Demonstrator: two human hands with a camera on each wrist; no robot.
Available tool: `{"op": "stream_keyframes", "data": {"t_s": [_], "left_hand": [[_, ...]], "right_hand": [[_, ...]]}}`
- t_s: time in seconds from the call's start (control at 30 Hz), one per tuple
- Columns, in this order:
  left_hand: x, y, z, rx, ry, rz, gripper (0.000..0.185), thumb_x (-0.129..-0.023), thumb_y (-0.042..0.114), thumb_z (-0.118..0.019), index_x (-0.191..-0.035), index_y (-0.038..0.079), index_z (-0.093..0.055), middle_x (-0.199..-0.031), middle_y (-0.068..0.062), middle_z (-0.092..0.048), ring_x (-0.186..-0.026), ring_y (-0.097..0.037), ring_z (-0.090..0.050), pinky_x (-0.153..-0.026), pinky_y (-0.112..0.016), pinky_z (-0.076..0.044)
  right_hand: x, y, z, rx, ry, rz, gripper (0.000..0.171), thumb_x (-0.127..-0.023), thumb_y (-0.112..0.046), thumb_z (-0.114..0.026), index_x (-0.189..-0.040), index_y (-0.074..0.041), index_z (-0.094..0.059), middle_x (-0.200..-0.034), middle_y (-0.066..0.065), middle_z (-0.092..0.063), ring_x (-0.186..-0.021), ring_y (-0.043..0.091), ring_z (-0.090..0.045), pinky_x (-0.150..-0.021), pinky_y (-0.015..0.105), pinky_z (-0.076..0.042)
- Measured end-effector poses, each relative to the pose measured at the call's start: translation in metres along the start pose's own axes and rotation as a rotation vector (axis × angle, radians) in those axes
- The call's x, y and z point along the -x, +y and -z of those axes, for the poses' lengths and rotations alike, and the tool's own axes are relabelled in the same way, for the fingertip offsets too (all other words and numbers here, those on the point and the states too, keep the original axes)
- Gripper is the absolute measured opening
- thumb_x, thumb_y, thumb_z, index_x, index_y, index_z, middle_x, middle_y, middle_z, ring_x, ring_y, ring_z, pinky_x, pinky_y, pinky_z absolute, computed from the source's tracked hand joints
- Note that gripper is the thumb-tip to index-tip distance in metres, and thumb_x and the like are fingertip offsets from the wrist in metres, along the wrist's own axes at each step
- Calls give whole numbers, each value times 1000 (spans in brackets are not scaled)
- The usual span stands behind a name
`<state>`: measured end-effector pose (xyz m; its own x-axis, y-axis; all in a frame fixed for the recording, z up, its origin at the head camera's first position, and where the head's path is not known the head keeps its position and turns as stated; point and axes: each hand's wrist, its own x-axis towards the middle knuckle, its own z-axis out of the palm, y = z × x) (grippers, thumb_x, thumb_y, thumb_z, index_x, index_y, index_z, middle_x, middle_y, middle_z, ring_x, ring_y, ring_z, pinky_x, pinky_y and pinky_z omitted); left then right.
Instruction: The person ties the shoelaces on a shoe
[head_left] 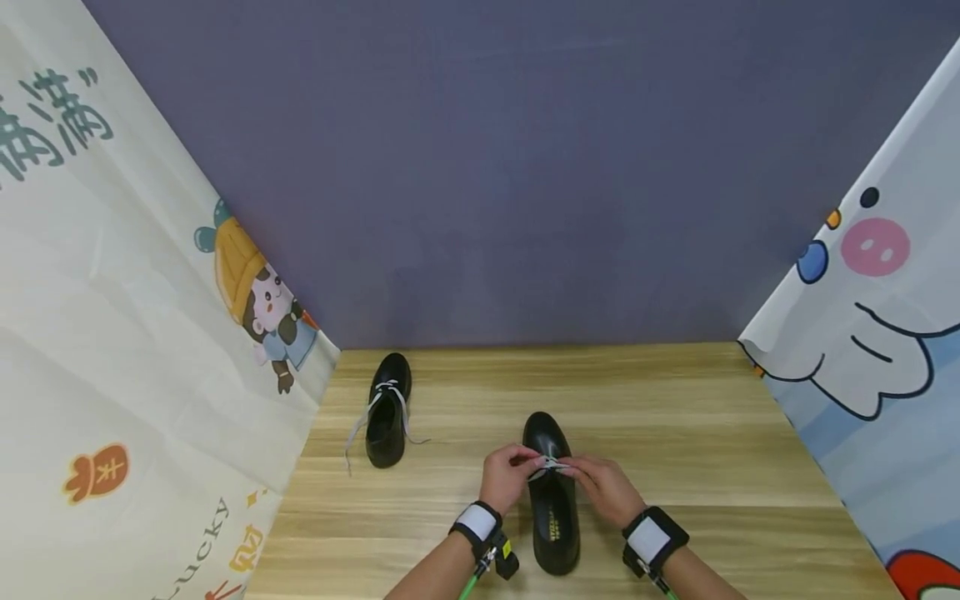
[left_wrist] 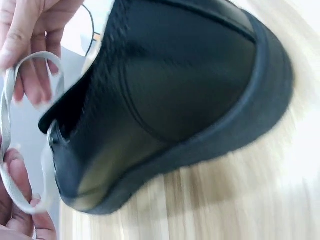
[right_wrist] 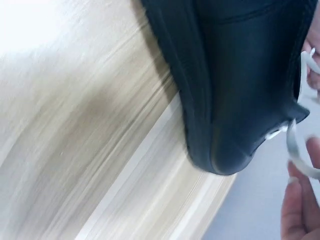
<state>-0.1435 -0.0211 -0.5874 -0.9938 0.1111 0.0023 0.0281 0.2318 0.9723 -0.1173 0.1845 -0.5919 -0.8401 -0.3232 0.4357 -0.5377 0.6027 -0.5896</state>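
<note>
At the left of the head view a printed cartoon curtain (head_left: 150,333) hangs down to the wooden desk (head_left: 675,417). Just right of it, in the lower left-centre of the frame, a second black shoe (head_left: 388,412) stands alone, its pale laces trailing loose onto the wood; it is well apart from the hands.

Lower centre, the near black shoe (head_left: 553,500) lies toe away from the person. The left hand (head_left: 506,477) comes in on its left side with fingers curled, pinching the grey-white lace (head_left: 547,465) over the shoe's throat. In the left wrist view the lace (left_wrist: 10,120) forms a loop between that hand's fingers (left_wrist: 35,75). The right hand (head_left: 606,487) mirrors it on the shoe's right side, fingertips pinched on the same lace; in the right wrist view its fingers (right_wrist: 297,210) are only partly in frame beside the lace (right_wrist: 295,150) where it leaves an eyelet.

At the far right hangs another printed curtain (head_left: 877,317).

My judgement of the risks: the loop looks slack, so it could slip from either pinch and collapse. A lopsided pull could also turn or drag the shoe, since nothing pins it to the desk.
</note>
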Motion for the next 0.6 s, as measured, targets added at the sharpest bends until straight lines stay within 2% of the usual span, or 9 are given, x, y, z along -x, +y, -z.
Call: {"op": "stream_keyframes", "data": {"t_s": [0.13, 0.23, 0.33, 0.5, 0.6], "left_hand": [[0, -7, 11, -33, 21, -11, 10, -87, 14, -79, -91, 5, -77, -89, -1, -73, -78, -6, -64, -70, -22, -51], [0, -14, 21, -65, 37, -17, 12, -87, 13, -79, -93, 3, -77, -89, -2, -74, -78, -8, -64, -70, -23, -51], [1, -21, 33, -110, 54, -17, 11, -87, 12, -78, -93, 3, -77, -88, -2, -74, -79, -10, -65, -70, -24, -52], [5, -31, 53, -171, 73, 3, 6, -87, 9, -77, -91, 4, -76, -87, -2, -73, -78, -11, -64, -68, -25, -52], [6, -36, 65, -200, 84, 16, 6, -87, 11, -78, -90, 7, -76, -86, -1, -73, -77, -10, -63, -67, -25, -51]], "right_hand": [[3, 9, 5, 38, 19, -123, 8, -90, -6, -72, -93, -13, -75, -93, -10, -63, -85, 6, -59, -71, 29, -52], [8, 18, 11, 52, 28, -163, 10, -89, -5, -73, -87, -15, -73, -89, -13, -60, -80, 2, -54, -66, 26, -49], [14, 23, 17, 57, 23, -171, 9, -89, -4, -73, -87, -12, -73, -88, -11, -60, -79, 1, -54, -63, 24, -49], [22, 31, 31, 52, -37, -263, 7, -91, -3, -71, -89, -9, -74, -87, -11, -62, -77, 1, -55, -63, 25, -49], [29, 39, 41, 65, -42, -297, 9, -91, -2, -70, -88, -10, -73, -87, -10, -62, -77, 1, -56, -64, 26, -50]]}}
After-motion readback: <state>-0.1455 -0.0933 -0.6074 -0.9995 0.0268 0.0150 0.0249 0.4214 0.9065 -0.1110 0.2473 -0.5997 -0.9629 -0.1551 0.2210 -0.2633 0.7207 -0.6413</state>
